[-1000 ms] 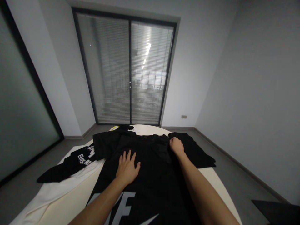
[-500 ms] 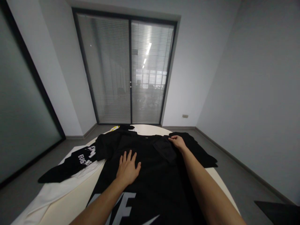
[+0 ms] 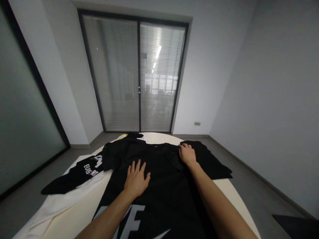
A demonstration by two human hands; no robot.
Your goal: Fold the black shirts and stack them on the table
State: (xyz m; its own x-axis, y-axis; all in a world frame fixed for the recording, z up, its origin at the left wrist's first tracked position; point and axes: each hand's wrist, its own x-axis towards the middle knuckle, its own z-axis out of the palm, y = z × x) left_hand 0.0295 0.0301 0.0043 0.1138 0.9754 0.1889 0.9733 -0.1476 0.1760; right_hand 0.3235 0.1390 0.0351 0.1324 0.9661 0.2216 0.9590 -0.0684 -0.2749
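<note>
A black T-shirt (image 3: 164, 186) with large pale letters lies spread on the table, its collar at the far end. My left hand (image 3: 136, 179) rests flat on the upper left of its chest, fingers spread. At the shirt's far right shoulder, my right hand (image 3: 187, 154) has its fingers curled onto the cloth, where the sleeve is folded in over the body. The fingertips are partly hidden by the hand. Just beyond that hand lies another black garment (image 3: 211, 162), folded or bunched.
The pale rounded table (image 3: 241, 199) carries more clothing on the left: a black garment with white lettering (image 3: 72, 177) on top of a white garment (image 3: 64, 202). A small yellow-and-white item (image 3: 122, 136) sits at the far edge. A glass door with blinds (image 3: 159, 99) stands beyond.
My right hand has rolled over from a fingertip pinch to curled fingers on the shirt's shoulder. The folded sleeve lies slightly lower and narrower. My left hand has stayed put.
</note>
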